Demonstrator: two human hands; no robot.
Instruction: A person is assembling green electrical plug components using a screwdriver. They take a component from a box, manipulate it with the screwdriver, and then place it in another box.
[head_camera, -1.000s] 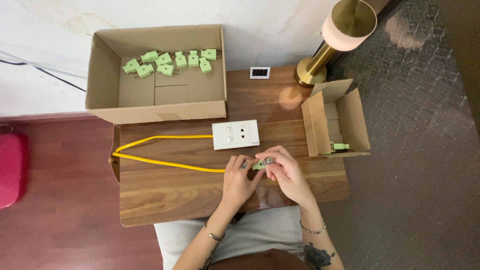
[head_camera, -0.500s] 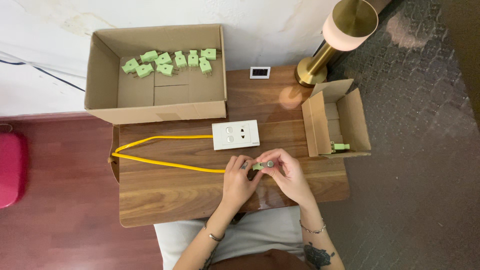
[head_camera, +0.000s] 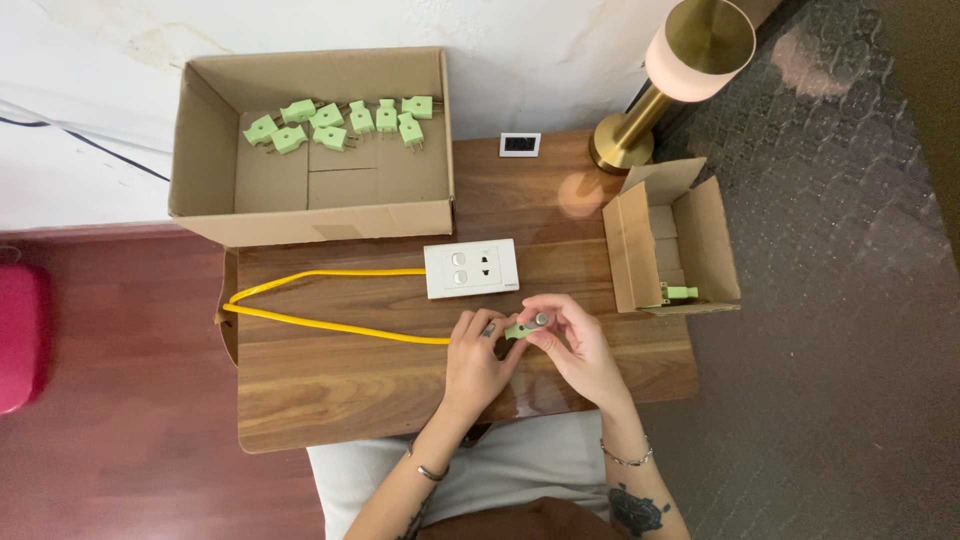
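Note:
Both hands meet over the front middle of the wooden table (head_camera: 330, 390). My left hand (head_camera: 472, 362) and my right hand (head_camera: 575, 345) together pinch a small light-green plug (head_camera: 521, 327) between their fingertips. A yellow cable (head_camera: 320, 323) runs from under my left hand, loops to the table's left edge and returns to a white socket plate (head_camera: 471, 268) just beyond the hands. The plug is held just above the table, a little nearer than the socket plate.
A large open cardboard box (head_camera: 310, 210) at the back left holds several green plugs (head_camera: 340, 122). A small open box (head_camera: 672, 240) at the right holds one green plug (head_camera: 680, 293). A brass lamp (head_camera: 660, 80) and a small white device (head_camera: 519, 144) stand behind.
The hands have stayed in place; only the fingers have shifted slightly around the green plug.

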